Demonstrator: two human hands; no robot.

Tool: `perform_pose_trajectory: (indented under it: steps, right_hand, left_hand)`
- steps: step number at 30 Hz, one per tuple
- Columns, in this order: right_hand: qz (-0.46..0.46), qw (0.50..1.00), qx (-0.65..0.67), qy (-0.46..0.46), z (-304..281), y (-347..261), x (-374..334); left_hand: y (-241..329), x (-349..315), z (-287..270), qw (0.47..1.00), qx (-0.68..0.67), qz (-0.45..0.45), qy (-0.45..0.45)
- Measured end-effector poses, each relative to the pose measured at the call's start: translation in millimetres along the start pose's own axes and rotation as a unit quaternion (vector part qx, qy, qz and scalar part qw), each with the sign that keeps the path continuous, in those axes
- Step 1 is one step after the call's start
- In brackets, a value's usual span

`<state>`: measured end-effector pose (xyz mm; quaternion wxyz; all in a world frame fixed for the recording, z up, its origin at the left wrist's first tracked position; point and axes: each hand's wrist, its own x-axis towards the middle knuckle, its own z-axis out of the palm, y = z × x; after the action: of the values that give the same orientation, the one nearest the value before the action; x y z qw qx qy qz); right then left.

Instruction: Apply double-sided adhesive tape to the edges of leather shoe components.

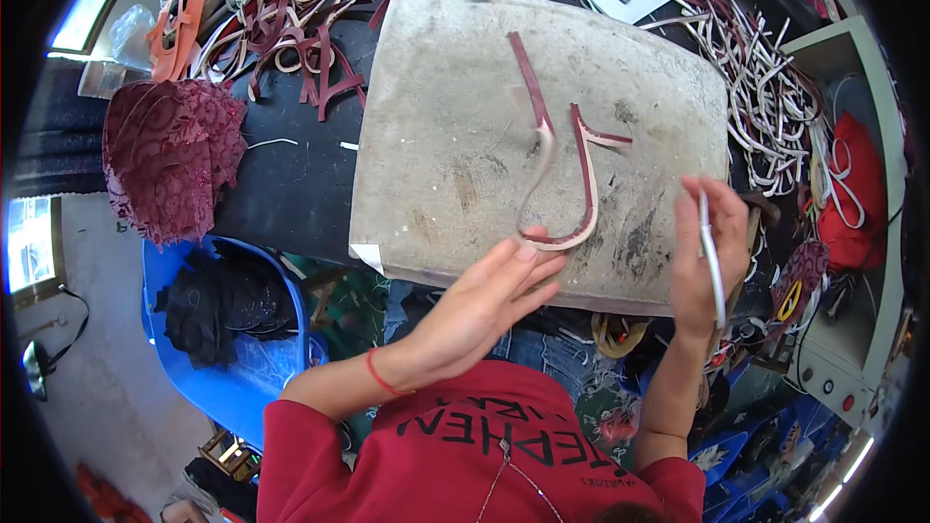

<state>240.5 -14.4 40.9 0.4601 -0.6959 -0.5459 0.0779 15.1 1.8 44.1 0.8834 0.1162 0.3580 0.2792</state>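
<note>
Though curvy, strip (pixel 588 179) maroon/cream, L grip (pixel 484 292) hold unclear, R grip (pixel 692 276) round rod (pixel 713 261)

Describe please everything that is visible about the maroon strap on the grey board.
The maroon strap is narrow and looks supple, perhaps leather, with a pale side showing along its bend. It curves in a rough U over the grey board, opening away from the person. Its left end is a straight maroon length; its right end forks into a short tip and a branch pointing right. The left hand touches the bottom of the curve. The left side is blurred, so whether it is lifted is unclear.
</note>
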Motion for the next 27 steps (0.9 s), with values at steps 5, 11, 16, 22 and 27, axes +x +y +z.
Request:
perform_pose_trajectory:
  steps: [5,11,16,22,27]
  right_hand:
    - [-0.080,0.992,-0.005,-0.096,30,-33,-45]
    - [-0.105,0.991,-0.037,-0.078,60,-45,-59]
    - [-0.131,0.986,0.008,-0.100,63,-37,-63]
    - [-0.148,0.980,-0.007,-0.133,36,-12,-50]
    - [-0.056,0.989,-0.038,-0.131,16,6,-30]
  left_hand:
    - [56,-21,-19,0.781,0.618,-0.030,-0.084]
    - [110,49,7,0.432,0.760,0.477,-0.088]
    - [114,96,4,0.267,0.821,0.441,-0.245]
    - [96,57,-38,0.487,0.771,0.388,-0.136]
    - [63,33,-59,0.486,0.746,0.443,-0.107]
